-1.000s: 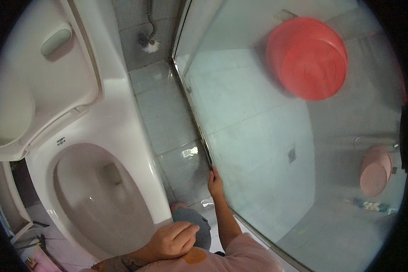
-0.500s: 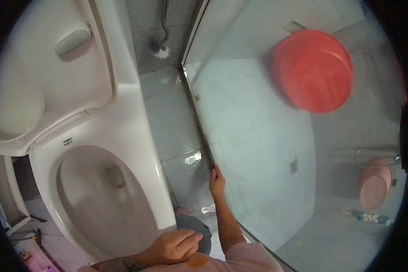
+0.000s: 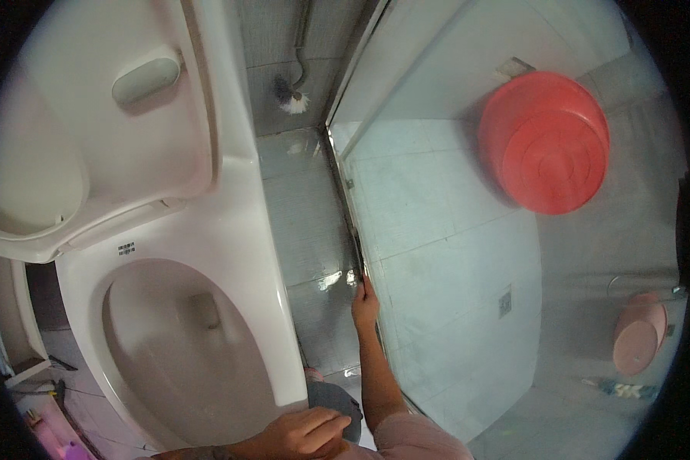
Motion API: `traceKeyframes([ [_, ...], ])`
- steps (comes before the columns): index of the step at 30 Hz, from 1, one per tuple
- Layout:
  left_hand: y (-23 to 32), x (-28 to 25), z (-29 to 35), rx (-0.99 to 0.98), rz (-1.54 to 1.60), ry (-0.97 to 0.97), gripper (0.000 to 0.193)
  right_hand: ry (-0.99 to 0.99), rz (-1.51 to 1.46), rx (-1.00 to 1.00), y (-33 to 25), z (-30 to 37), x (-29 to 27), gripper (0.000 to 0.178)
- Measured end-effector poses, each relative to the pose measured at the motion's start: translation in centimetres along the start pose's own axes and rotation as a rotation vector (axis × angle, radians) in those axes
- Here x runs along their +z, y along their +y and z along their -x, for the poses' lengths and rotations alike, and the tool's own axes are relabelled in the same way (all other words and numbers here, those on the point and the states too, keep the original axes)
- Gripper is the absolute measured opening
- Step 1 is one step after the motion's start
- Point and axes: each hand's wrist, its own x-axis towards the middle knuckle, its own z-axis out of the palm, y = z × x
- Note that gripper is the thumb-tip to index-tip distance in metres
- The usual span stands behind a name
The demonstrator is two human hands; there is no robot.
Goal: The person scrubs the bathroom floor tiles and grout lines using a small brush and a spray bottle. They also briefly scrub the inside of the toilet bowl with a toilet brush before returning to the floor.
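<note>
My right hand (image 3: 366,307) reaches forward with its fingers closed at the bottom frame of the glass shower panel (image 3: 406,176). A thin dark strip (image 3: 357,249) runs ahead of the fingertips along that frame; whether it is held or belongs to the frame, I cannot make out. My left hand (image 3: 307,432) is closed near my body, fingers curled, beside the front of the white toilet (image 3: 272,307). Nothing shows sticking out of it. The toilet's lid (image 3: 77,46) is raised, and the bowl lies to the left of my arm.
Behind the glass are a red basin (image 3: 552,146), a pink bucket (image 3: 638,345) and a square floor drain (image 3: 505,302). A white-bristled brush (image 3: 293,102) is by the far wall. Grey wet floor tiles (image 3: 303,230) run between toilet and glass.
The whole view has shifted, so most things sit lower and a little further right. My right hand stays by the frame, and more of the dark strip shows ahead of its fingers.
</note>
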Motion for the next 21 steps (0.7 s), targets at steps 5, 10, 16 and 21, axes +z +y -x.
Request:
traceKeyframes([
  [5,0.1,-0.3,-0.4,0.019,0.010,-0.024,0.027,0.028,0.010,-0.064,0.0,-2.9,1.5,0.033],
  [10,-0.5,1.6,0.9,0.062,-0.023,0.132,0.019,-0.028,-0.027,-0.051,-9.7,-16.6,6.4,0.035],
  [16,-0.4,1.0,0.4,-0.691,0.510,-0.184,0.035,-0.047,0.116,-0.077,-16.3,-23.2,9.7,0.036],
  [21,-0.8,-0.2,-0.9,-0.690,0.652,-0.357,0.041,-0.007,-0.098,-0.127,-9.2,-22.3,11.0,0.037],
])
